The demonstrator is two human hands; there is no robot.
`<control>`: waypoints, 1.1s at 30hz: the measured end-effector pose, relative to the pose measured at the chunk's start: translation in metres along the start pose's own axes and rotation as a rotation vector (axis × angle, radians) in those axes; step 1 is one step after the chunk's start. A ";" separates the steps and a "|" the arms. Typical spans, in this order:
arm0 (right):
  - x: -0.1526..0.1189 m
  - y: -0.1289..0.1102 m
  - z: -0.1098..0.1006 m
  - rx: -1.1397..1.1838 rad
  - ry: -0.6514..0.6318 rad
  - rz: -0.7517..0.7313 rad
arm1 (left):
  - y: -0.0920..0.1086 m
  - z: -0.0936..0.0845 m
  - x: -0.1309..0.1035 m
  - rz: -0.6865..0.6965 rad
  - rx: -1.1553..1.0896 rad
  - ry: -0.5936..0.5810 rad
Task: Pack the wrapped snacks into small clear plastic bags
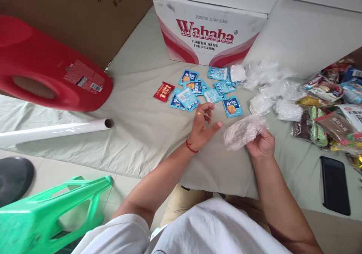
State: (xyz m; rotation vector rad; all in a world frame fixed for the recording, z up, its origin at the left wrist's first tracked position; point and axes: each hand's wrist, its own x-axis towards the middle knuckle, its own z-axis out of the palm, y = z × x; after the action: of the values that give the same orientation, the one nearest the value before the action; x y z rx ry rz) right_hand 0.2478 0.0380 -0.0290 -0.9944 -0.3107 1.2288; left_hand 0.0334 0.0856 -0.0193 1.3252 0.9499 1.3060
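Between the fingers and thumb of my right hand is a crumpled clear plastic bag, held just above the cloth. My left hand hovers to its left with the thumb apart from the half-curled fingers, and nothing is in it. Just beyond that hand lie several blue snack packets, some overlapping. One blue packet rests nearer the bag. A small red packet sits at the left of the group.
Crumpled clear plastic bags lie right of the packets, near mixed snacks and a black phone. Behind stands a Wahaha carton. Leftward are a red jug, a white tube and a green stool.
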 end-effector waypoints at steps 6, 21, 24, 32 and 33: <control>-0.017 -0.003 0.015 -0.160 -0.145 0.079 | -0.003 0.015 -0.025 0.217 0.249 -0.366; -0.015 -0.013 0.014 -0.194 -0.099 0.075 | 0.000 0.015 -0.019 -0.246 -0.151 -0.329; -0.025 -0.006 0.025 -0.254 -0.208 0.115 | -0.001 0.023 -0.025 -0.221 -0.130 -0.409; -0.020 -0.024 0.014 -0.241 -0.099 0.074 | -0.004 0.017 -0.012 -0.415 -0.340 -0.196; -0.018 -0.027 0.012 -0.229 -0.086 0.081 | -0.003 0.016 -0.010 -0.456 -0.366 -0.127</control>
State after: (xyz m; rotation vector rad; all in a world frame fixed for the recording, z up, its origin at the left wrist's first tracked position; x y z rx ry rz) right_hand 0.2502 0.0276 0.0041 -1.1616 -0.4911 1.3326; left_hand 0.0489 0.0742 -0.0228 0.8371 0.8164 0.9715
